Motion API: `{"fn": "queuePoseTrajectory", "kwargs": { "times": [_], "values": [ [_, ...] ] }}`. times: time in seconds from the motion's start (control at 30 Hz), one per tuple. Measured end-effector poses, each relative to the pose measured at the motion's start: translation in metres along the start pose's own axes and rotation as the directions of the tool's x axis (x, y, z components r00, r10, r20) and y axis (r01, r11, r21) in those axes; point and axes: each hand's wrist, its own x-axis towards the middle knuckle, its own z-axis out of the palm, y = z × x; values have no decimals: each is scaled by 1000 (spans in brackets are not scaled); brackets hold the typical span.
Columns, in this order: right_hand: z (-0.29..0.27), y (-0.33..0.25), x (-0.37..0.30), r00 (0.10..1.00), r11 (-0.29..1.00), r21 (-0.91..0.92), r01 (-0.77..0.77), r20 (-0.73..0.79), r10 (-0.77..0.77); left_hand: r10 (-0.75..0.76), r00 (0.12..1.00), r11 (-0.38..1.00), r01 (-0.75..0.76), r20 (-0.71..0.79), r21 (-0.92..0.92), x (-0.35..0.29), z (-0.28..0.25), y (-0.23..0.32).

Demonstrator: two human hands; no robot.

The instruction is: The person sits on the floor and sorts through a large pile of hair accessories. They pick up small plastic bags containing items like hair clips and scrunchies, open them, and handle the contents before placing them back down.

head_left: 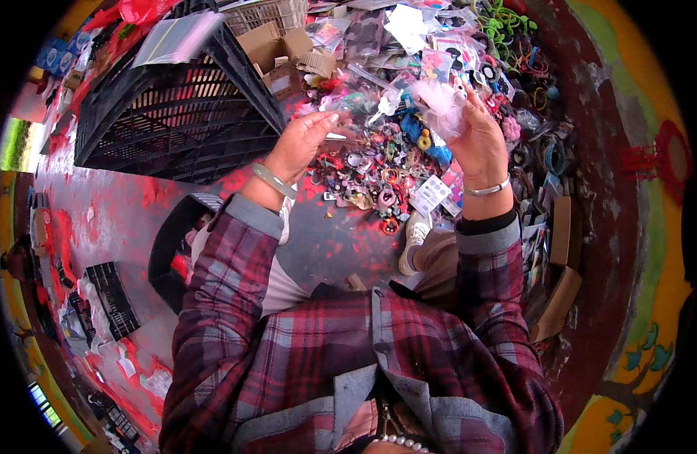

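My right hand (481, 144) is raised over the pile with its thumb and fingers closed on a pale pink tulle hair accessory (439, 107). The sheer fabric spreads out to the left of the fingers. To its left, my left hand (303, 144) is held with thumb and fingertips together. Motion smears those fingertips, and what they pinch, if anything, does not show clearly. Beneath both hands lies a mixed heap of small hair ties and trinkets (363, 178) in many colours. A white card with round spots (430, 195) rests on the heap's near edge.
A black slatted plastic crate (182, 113) stands tilted at the left, with a booklet (178, 38) on top. Behind the heap are opened cardboard boxes (276, 53) and bagged goods. A cardboard flap (562, 234) sits to the right. My shoe (415, 240) is beside the heap.
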Motion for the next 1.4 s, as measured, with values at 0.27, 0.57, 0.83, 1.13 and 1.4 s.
{"fn": "queuePoseTrajectory", "kwargs": {
  "times": [0.27, 0.57, 0.83, 1.13, 1.4],
  "values": [
    [-6, 7, 5, 990, 989, -128, -74, -126, 58, 163, 978, 986, -158, -133, 48, 4, -5, -1],
    [10, 1, -4, 983, 989, 77, -128, 139, 116, 239, 959, 971, -233, -153, 60, 4, -4, -2],
    [0, 4, -1, 992, 992, 28, -121, -30, 122, 189, 966, 981, -193, -176, -5, 0, 2, 6],
    [7, -12, -8, 993, 980, -164, 111, 55, -103, 200, 970, 977, -186, -138, 104, 3, -2, 2],
    [24, -21, -18, 925, 413, -833, 369, 286, -251, 178, 982, 942, -153, -58, 300, 4, 1, -4]
  ]
}}
